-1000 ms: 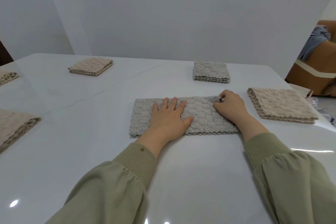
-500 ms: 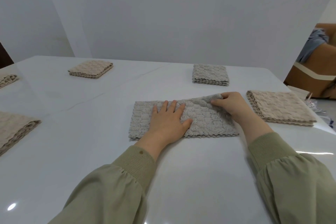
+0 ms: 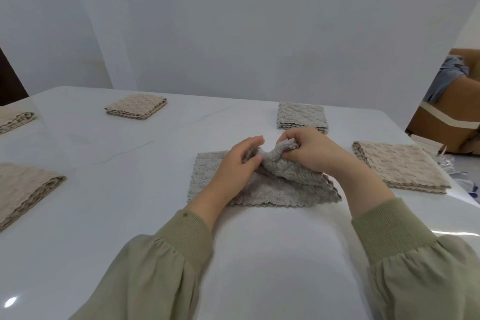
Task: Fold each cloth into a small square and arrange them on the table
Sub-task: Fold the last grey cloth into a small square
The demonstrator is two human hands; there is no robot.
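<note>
On the white table (image 3: 130, 215), grey cloth (image 3: 265, 192) with its right end raised, right hand (image 3: 314, 153) pinching the raised fold between thumb and curled fingers, left hand (image 3: 233, 171) curled against it, apparently gripping the same fold.

The shiny white worktop (image 3: 130, 215) has a fluffy grey cloth (image 3: 207, 176) under the left hand (image 3: 233, 166). A folded grey square (image 3: 301, 117) sits past the right hand (image 3: 314, 153), with a big folded beige square (image 3: 400, 163) to its right. Far left of the left hand lie a small beige square (image 3: 135, 106), a beige edge cloth (image 3: 15, 118) and a near beige cloth (image 3: 23, 189).
</note>
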